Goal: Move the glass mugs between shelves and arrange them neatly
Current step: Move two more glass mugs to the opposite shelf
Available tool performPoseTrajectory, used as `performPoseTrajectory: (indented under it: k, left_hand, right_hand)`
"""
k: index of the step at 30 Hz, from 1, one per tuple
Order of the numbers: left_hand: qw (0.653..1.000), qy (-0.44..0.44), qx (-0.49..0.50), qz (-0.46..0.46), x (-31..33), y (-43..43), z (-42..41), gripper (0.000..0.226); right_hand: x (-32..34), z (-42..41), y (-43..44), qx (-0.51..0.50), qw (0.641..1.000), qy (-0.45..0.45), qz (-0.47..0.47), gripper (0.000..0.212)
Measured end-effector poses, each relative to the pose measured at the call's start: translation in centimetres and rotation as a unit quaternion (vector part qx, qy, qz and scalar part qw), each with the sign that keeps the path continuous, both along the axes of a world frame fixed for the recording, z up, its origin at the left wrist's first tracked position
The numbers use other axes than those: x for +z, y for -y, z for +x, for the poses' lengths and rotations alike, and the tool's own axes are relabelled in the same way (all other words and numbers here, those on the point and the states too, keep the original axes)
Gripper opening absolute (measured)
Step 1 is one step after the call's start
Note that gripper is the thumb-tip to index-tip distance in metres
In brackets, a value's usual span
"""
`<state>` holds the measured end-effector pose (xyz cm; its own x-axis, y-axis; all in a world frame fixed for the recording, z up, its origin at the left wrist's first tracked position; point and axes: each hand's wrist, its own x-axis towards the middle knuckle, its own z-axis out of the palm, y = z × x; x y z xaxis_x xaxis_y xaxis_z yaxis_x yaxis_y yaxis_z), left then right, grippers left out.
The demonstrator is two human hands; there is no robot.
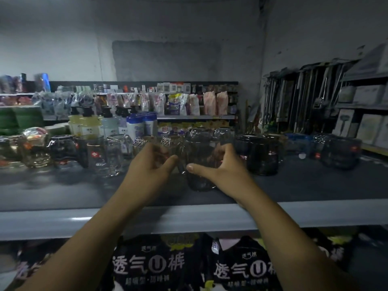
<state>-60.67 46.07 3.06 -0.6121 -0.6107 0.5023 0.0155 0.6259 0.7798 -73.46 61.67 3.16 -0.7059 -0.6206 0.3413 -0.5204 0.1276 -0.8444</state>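
A dark smoked glass mug [199, 162] stands on the grey top shelf [315, 185] in the middle. My right hand [218, 166] grips it from the right, thumb across its front. My left hand [151, 164] curls around a clear glass [161, 152] just left of it, thumb touching the dark mug's side. More clear mugs [105, 156] stand in a row to the left. Dark mugs [262, 156] stand to the right.
Pump bottles [88, 122] and blue-capped canisters [138, 124] stand behind the mugs. Gold-tinted glasses [35, 148] sit at far left. Black packaged goods [151, 267] hang under the shelf's front edge [189, 217]. Hanging utensils [304, 97] and boxes [365, 124] fill the right rack.
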Motion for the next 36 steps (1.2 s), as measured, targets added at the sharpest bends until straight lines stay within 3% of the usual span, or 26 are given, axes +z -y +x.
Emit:
performPoseTrajectory:
  k: [3, 5, 9, 12, 15, 19, 25, 31, 36]
  left_hand:
    - [0.996, 0.064, -0.059, -0.008, -0.2, -1.2, 0.5, 0.034]
    - [0.992, 0.104, -0.063, -0.026, 0.2, -2.0, 0.5, 0.052]
    - [0.99, 0.11, -0.084, -0.018, 1.8, -2.6, 0.1, 0.071]
    - [0.981, 0.12, -0.152, -0.005, 2.5, -2.4, -0.9, 0.068]
    - [0.971, 0.129, -0.197, 0.043, 3.0, -1.3, -1.6, 0.079]
    - [0.976, 0.148, -0.16, 0.015, 3.3, -0.9, -1.6, 0.055]
    - [0.986, 0.073, -0.148, 0.035, 2.3, -1.0, -3.0, 0.043]
    - [0.985, 0.045, -0.143, 0.091, 0.8, 0.1, -3.6, 0.057]
    - [0.984, 0.052, -0.158, 0.066, 0.4, 0.7, -3.9, 0.054]
  right_hand:
    - [0.1, -0.1, 0.0, 0.027, 0.998, 0.033, -0.044, 0.044]
    - [0.3, 0.1, 0.0, 0.037, 0.997, 0.032, -0.062, 0.039]
    - [0.3, 0.5, 0.2, 0.013, 0.996, 0.004, -0.092, 0.038]
    - [0.2, 0.4, 0.1, -0.012, 0.994, -0.014, -0.109, 0.031]
    - [0.0, 0.0, 0.1, -0.047, 0.993, -0.026, -0.1, 0.004]
    - [-0.5, -0.5, 0.6, -0.057, 0.997, -0.034, -0.047, 0.017]
    - [-0.5, -0.4, 0.4, -0.054, 0.996, -0.069, -0.01, 0.025]
    - [-0.4, -0.7, 0.6, -0.055, 0.998, -0.033, -0.022, 0.025]
    - [-0.6, -1.4, 0.8, -0.018, 0.997, 0.06, -0.036, 0.043]
